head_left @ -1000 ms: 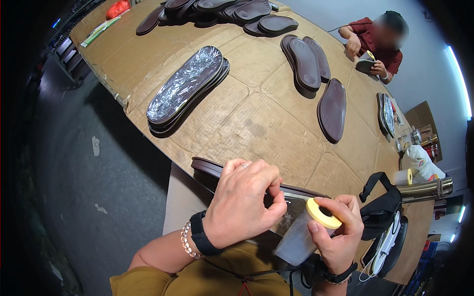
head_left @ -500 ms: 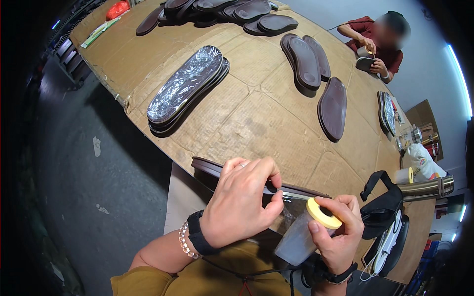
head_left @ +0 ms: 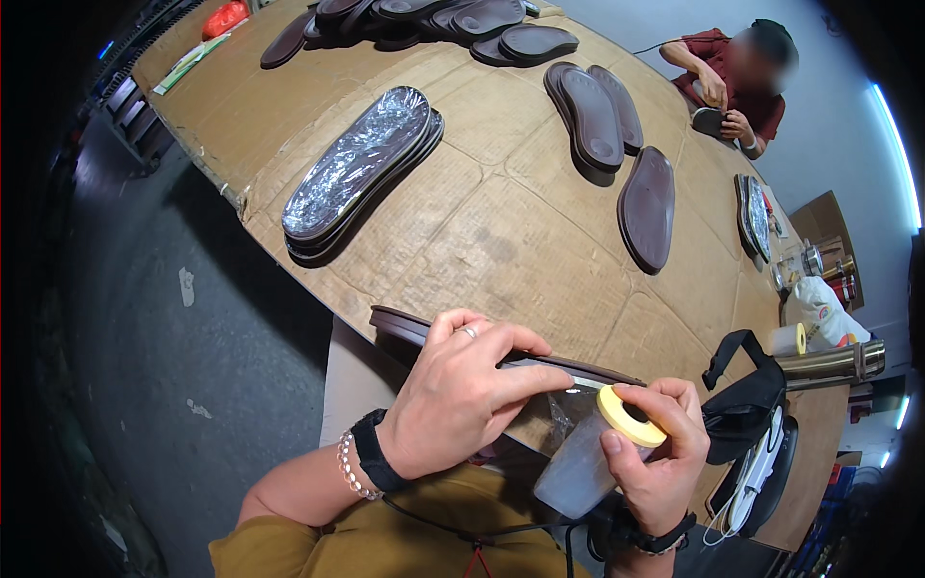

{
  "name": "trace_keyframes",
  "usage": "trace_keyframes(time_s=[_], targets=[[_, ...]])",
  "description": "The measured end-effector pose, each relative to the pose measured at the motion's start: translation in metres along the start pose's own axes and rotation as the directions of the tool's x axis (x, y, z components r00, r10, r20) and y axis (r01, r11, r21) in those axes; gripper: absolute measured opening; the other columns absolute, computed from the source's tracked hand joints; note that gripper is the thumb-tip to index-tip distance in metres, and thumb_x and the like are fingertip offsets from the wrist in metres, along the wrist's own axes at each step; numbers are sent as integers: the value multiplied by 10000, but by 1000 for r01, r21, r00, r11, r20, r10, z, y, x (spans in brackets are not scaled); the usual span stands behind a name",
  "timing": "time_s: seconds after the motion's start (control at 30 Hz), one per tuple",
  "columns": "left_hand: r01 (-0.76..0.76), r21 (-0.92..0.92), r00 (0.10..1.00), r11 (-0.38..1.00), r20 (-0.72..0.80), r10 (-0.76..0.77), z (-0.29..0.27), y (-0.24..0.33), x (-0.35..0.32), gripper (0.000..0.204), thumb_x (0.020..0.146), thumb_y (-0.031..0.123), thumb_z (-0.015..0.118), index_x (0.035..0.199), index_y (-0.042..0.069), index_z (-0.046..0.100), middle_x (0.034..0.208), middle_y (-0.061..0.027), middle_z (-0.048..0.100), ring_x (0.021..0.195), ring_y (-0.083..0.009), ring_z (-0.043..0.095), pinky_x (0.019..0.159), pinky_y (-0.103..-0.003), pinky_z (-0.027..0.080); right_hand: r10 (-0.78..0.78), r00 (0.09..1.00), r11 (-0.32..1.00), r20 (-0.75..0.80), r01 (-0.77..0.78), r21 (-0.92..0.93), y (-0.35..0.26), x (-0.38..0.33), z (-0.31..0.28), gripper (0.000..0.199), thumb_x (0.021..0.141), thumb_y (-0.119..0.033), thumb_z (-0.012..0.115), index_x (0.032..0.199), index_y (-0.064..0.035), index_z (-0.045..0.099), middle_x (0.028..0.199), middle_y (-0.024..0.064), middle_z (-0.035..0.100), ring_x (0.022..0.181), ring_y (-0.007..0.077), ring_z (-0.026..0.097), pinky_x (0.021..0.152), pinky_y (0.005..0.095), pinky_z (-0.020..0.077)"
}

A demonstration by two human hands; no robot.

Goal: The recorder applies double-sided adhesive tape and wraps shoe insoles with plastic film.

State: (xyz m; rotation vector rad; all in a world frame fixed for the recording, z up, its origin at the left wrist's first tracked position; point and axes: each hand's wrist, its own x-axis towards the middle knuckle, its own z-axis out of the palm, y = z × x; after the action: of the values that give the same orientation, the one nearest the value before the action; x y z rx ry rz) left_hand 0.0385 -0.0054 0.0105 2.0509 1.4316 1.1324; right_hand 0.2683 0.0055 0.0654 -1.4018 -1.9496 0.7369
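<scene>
My left hand (head_left: 462, 395) rests over a long dark brown shoe sole (head_left: 405, 326) held at the near table edge, its fingers pressing along the sole's rim toward the right. My right hand (head_left: 653, 453) grips a yellow roll of tape (head_left: 631, 417) together with a clear plastic film (head_left: 578, 472) hanging below it. The two hands almost touch at the sole's right end, where shiny film shows. Much of the sole is hidden under my left hand.
A cardboard-covered table (head_left: 501, 222) carries a stack of film-wrapped soles (head_left: 361, 169), bare brown soles (head_left: 647, 207) and a pile of soles (head_left: 453, 19) at the far end. Another person (head_left: 737, 82) works at the far right. A black bag (head_left: 747, 409) and metal flask (head_left: 833, 361) lie right.
My left fingers have slid a little to the right along the sole's rim. My right hand stays put with the tape roll. The far person's hands shifted slightly.
</scene>
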Motion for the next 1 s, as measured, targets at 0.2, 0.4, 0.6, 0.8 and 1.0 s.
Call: trace_keyframes(time_s=[0.2, 0.4, 0.6, 0.8, 1.0], targets=[[-109, 90, 994, 990, -5, 110, 0, -2, 3, 410, 786, 52, 749, 1139, 255, 792, 1093, -2, 696, 972, -186, 656, 968, -412, 403, -25, 1000, 1000, 0, 25, -7, 3, 2, -2, 440, 682, -139, 898, 1082, -11, 767, 994, 103, 563, 898, 206, 591, 781, 300, 496], [-85, 53, 995, 995, -42, 87, 4, -7, 0, 396, 768, 66, 776, 1126, 236, 769, 1106, -1, 709, 982, -174, 673, 985, -429, 414, -8, 1000, 1000, -1, 8, -6, -1, 2, 0, 436, 682, -152, 899, 1075, -13, 769, 985, 102, 563, 892, 207, 593, 781, 304, 501], [-144, 98, 989, 985, -28, 147, 3, -8, -2, 391, 784, 97, 772, 1137, 263, 778, 1133, 5, 713, 971, -172, 665, 959, -428, 432, -23, 1000, 1000, -1, 23, -10, 1, 1, -1, 439, 679, -157, 899, 1073, -16, 771, 980, 105, 571, 876, 212, 604, 775, 311, 508], [-217, 161, 974, 963, -26, 224, 4, -10, -1, 375, 836, 124, 711, 1141, 322, 804, 1122, 3, 705, 923, -185, 641, 920, -407, 445, -42, 999, 999, 13, 42, -16, 1, 1, -3, 447, 673, -152, 899, 1079, -17, 771, 982, 115, 593, 880, 222, 614, 781, 315, 513], [-235, 203, 971, 951, -4, 241, 4, -11, 1, 384, 839, 139, 706, 1157, 334, 800, 1090, 7, 685, 914, -182, 637, 890, -376, 441, -52, 998, 999, 17, 52, 1, 5, 1, -5, 457, 676, -147, 897, 1094, -17, 766, 995, 123, 606, 891, 223, 625, 784, 315, 517]])
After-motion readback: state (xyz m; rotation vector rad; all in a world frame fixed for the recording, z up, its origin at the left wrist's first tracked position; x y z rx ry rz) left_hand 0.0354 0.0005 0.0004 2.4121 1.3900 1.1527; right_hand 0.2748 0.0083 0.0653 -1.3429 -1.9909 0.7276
